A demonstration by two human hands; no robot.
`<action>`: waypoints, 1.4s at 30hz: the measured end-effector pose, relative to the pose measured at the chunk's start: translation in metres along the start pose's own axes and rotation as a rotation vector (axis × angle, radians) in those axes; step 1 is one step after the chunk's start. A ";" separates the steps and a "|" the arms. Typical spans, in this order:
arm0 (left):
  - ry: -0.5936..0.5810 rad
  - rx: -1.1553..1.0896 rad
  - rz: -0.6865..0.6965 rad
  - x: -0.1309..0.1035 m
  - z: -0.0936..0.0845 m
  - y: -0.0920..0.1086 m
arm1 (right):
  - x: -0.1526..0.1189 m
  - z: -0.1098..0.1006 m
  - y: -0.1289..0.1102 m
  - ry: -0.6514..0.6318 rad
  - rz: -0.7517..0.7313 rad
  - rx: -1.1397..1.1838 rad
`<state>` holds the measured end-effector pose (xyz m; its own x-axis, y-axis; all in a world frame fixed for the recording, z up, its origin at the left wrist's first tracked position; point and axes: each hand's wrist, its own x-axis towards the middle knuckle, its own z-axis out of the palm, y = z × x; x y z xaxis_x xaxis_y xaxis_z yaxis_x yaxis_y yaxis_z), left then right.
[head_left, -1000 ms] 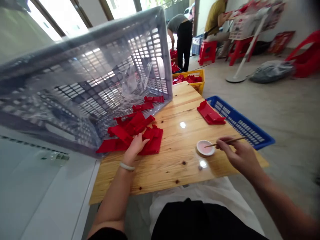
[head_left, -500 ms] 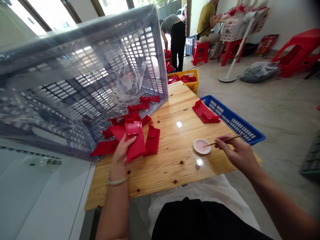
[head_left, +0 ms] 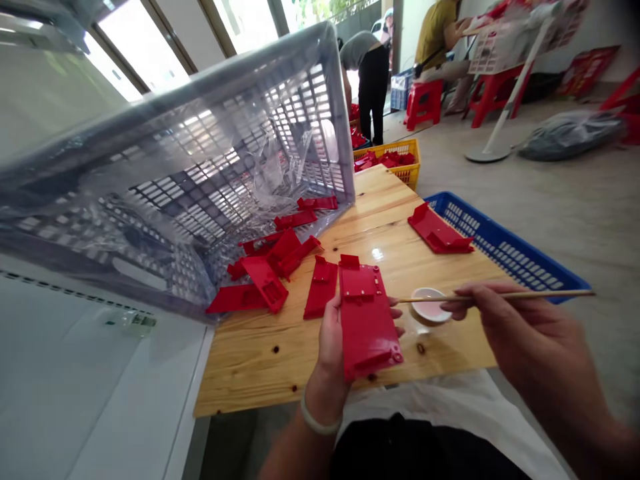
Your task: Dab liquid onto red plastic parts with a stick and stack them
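My left hand grips a flat red plastic part over the table, its raised tabs and small posts facing up. Pinched in my right hand is a thin wooden stick; its tip reaches the right edge of the red part, and I cannot tell if they touch. Under the stick stands a small white dish with pale pink liquid. A similar red part lies just left of the held one, and another red part rests at the table's right edge.
A grey plastic-lined crate lies on its side at the left of the wooden table, red parts spilling from its mouth. A blue basket is beyond the right edge, a yellow basket behind. Two people work in the background.
My left hand has carried the red part rightward, away from the pile, to the table's middle. My right hand has lifted the stick's tip from the dish and moved it to the part's edge.
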<state>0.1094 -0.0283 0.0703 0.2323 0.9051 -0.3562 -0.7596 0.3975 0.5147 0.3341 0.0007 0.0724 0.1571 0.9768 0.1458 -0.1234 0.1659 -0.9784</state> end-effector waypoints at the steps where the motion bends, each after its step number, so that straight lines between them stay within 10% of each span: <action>1: 0.000 0.000 -0.018 -0.003 0.003 -0.001 | -0.005 0.006 -0.003 -0.020 -0.023 -0.024; 42: 0.099 0.064 -0.024 -0.009 0.021 -0.007 | -0.019 0.028 -0.003 -0.107 -0.178 -0.118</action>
<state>0.1252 -0.0359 0.0857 0.1862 0.8772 -0.4425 -0.7133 0.4304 0.5531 0.3041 -0.0146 0.0767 0.0606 0.9433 0.3262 0.0134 0.3260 -0.9453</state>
